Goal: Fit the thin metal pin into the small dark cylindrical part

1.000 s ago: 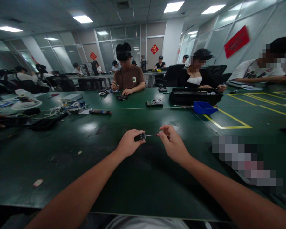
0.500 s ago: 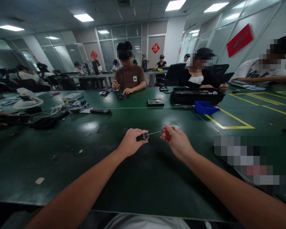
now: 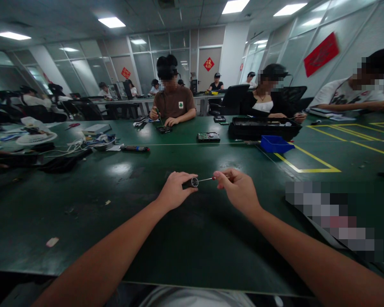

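Just above the green table, my left hand (image 3: 175,189) is closed around a dark cylindrical part (image 3: 194,182) with a pale round rim turned to the right. What kind of part it is, I cannot make out. To its right, my right hand (image 3: 240,187) grips the red handle of a screwdriver (image 3: 206,179). The thin metal shaft points left, and its tip reaches the round end of the part. Whether the tip sits inside or only touches the rim is too small to tell. My palm covers most of the handle.
A circuit board (image 3: 208,137), a blue bin (image 3: 277,144) and a black tray (image 3: 265,128) lie ahead. A pen-like tool (image 3: 134,148) and cables are at left, a blurred-out flat item (image 3: 333,221) at right. Across the table a person (image 3: 173,104) works on a small device.
My right hand has turned and its fingers have rolled around the screwdriver handle, shifting slightly left. My left hand keeps the dark part in nearly the same place.
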Motion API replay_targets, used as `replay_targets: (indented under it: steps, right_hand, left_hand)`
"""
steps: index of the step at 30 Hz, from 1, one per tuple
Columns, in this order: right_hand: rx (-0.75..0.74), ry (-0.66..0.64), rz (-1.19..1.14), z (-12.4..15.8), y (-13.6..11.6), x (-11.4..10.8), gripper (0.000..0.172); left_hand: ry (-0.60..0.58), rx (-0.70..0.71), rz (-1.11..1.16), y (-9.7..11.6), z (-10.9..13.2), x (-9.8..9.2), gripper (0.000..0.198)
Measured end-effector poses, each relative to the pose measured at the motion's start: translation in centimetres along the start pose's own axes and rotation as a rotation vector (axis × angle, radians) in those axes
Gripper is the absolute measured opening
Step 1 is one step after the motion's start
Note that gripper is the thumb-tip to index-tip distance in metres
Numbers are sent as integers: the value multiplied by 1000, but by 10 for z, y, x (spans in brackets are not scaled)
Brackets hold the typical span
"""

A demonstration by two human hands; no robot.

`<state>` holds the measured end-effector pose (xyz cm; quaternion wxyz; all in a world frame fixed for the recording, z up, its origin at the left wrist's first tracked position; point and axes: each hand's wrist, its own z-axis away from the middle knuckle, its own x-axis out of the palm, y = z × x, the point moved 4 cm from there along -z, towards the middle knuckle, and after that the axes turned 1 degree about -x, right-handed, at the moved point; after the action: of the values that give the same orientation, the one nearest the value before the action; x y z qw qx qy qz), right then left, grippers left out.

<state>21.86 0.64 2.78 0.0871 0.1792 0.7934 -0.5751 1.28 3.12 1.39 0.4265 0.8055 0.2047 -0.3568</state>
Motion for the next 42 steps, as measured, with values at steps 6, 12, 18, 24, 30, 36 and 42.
replay_targets:
  steps: [6, 12, 18, 24, 30, 36, 42]
  right_hand:
    - [-123, -33, 22, 2, -3, 4, 19]
    - [-80, -59, 170, 3, -2, 4, 38]
    - [-115, -81, 126, 4, -1, 7, 25]
    - [-112, -85, 140, 6, -4, 7, 26]
    - [-46, -19, -136, 3, 1, 11, 22]
    - [302, -83, -616, -10, 29, 16, 30]
    - [199, 66, -547, -10, 28, 10, 33]
  left_hand:
    - [13, -9, -1, -2, -1, -1, 37]
    - [-10, 0, -19, -3, -1, 1, 37]
    - [-6, -4, -16, -5, -1, 1, 38]
    - [-22, 0, -12, -6, 0, 1, 38]
    - [-1, -24, -28, -9, -1, 2, 38]
    - [57, 67, 75, -4, -3, -2, 39]
    - [16, 45, 32, -3, -2, 0, 37]
